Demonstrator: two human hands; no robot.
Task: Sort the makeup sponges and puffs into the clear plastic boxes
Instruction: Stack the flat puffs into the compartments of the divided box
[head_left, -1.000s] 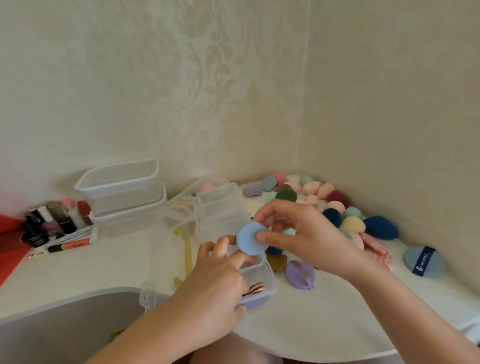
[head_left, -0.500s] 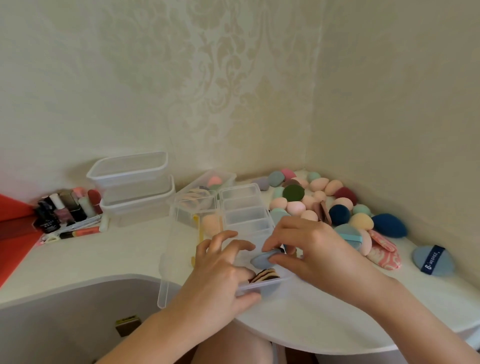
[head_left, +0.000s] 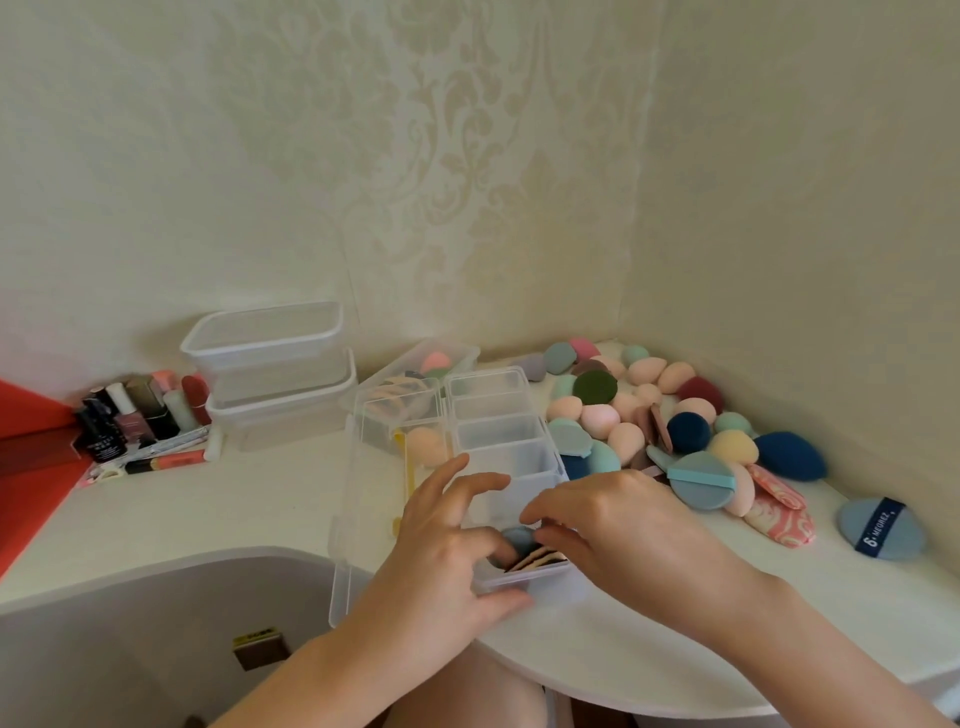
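Observation:
A clear divided box (head_left: 501, 431) lies in the middle of the white counter with its lid (head_left: 358, 499) open to the left. My left hand (head_left: 441, 566) grips the box's near end, thumb on the front wall. My right hand (head_left: 623, 535) pinches a round blue puff (head_left: 518, 538) down in the nearest compartment, beside striped flat puffs (head_left: 537, 560). A peach sponge (head_left: 426, 444) sits in a left compartment. Several loose sponges and puffs (head_left: 649, 405) are piled in the corner on the right.
Two stacked clear containers (head_left: 270, 364) stand at the back left, with cosmetic bottles and tubes (head_left: 140, 415) beside them. Another clear box (head_left: 431, 364) holding a pink sponge sits behind the divided box. A blue puff with a navy band (head_left: 880, 530) lies far right. The counter edge curves close to me.
My right hand has lowered the blue puff from above the box into the nearest compartment. My left hand has stayed at the box's near end.

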